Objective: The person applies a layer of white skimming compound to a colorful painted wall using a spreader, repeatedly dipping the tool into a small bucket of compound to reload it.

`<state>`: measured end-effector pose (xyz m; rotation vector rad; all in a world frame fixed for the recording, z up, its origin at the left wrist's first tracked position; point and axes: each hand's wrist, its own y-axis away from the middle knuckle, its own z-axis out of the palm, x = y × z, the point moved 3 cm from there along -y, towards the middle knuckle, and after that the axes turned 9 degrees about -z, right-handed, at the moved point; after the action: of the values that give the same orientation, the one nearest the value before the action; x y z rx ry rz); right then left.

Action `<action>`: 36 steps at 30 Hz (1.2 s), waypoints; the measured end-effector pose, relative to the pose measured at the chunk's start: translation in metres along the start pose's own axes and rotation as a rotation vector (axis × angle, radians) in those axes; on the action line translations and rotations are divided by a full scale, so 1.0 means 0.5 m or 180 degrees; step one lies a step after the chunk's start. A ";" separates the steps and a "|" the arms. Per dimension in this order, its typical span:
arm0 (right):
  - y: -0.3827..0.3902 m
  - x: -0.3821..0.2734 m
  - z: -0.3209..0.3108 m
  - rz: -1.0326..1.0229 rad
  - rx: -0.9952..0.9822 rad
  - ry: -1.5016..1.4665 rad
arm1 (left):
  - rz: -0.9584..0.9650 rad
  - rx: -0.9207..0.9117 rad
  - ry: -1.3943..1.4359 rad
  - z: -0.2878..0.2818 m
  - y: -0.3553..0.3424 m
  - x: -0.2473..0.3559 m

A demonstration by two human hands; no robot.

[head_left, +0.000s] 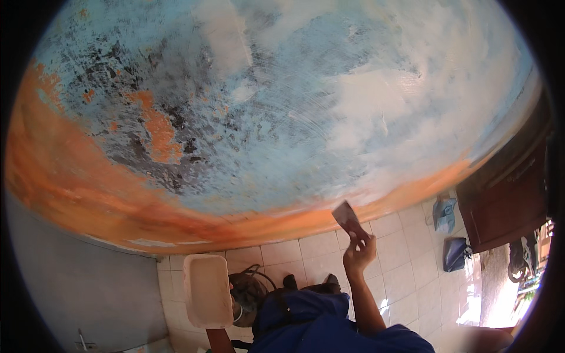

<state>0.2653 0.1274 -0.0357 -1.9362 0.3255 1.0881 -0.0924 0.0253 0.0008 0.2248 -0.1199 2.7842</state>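
Observation:
My right hand point(360, 254) is closed round a putty knife point(346, 215), its flat blade pointing up just in front of the wall's lower orange band. Whether the blade touches the wall I cannot tell. On the left, a pale rectangular plastic tray point(226, 294) is held up over the floor, with a smooth beige layer inside. My left forearm point(220, 341) runs up beneath its near end; the tray hides the hand. The wall point(282, 135) ahead is patchy blue, with whitish smears on the right and dark, scraped-looking spots and orange on the left.
Beige floor tiles point(397, 282) run along the wall. A dark bag point(250, 288) with a looped strap or hose is by the tray. Further right are a light blue bag point(444, 215), a dark blue bag point(455, 254) and a dark red panel point(506, 200). A grey wall point(76, 288) stands left.

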 end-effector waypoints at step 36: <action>0.112 -0.050 0.140 -0.0019 0.0639 0.0311 | -0.0779 -0.0146 0.0070 -0.116 0.047 0.070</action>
<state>0.1785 0.1452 -0.0643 -1.8127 0.4646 0.9221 -0.1414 0.0212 -0.0513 0.1840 -0.1405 2.5369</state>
